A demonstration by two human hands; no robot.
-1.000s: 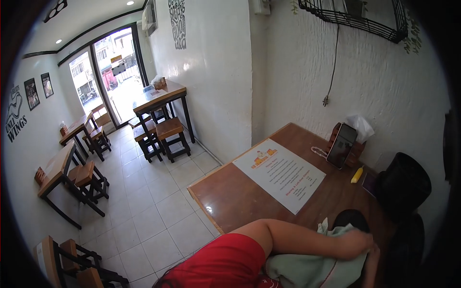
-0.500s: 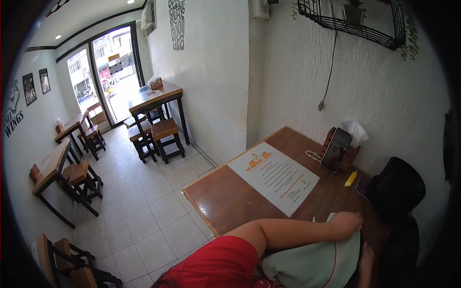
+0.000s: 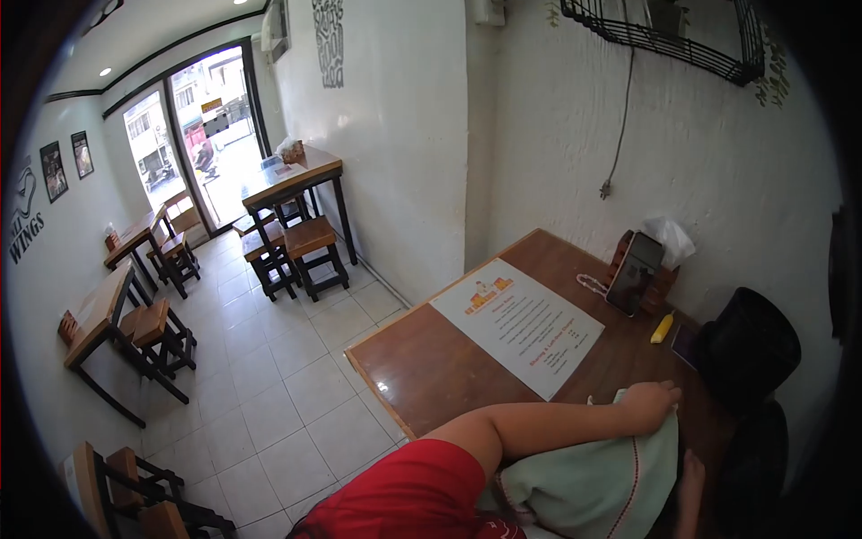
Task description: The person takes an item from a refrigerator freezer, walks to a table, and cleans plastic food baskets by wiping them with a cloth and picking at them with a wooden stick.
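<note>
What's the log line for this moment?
left hand: gripping green cloth | right hand: beside it, grip unclear | phone: propped, tilted | sheet: flat on table

We seem to be in a small eatery: a printed menu sheet (image 3: 519, 328) lies on our wooden table (image 3: 404, 373), more tables with stools (image 3: 310, 235) line the tiled floor (image 3: 269, 386), "WINGS" lettering (image 3: 27, 237) marks the left wall, and a glass door (image 3: 215, 135) faces the street.
</note>
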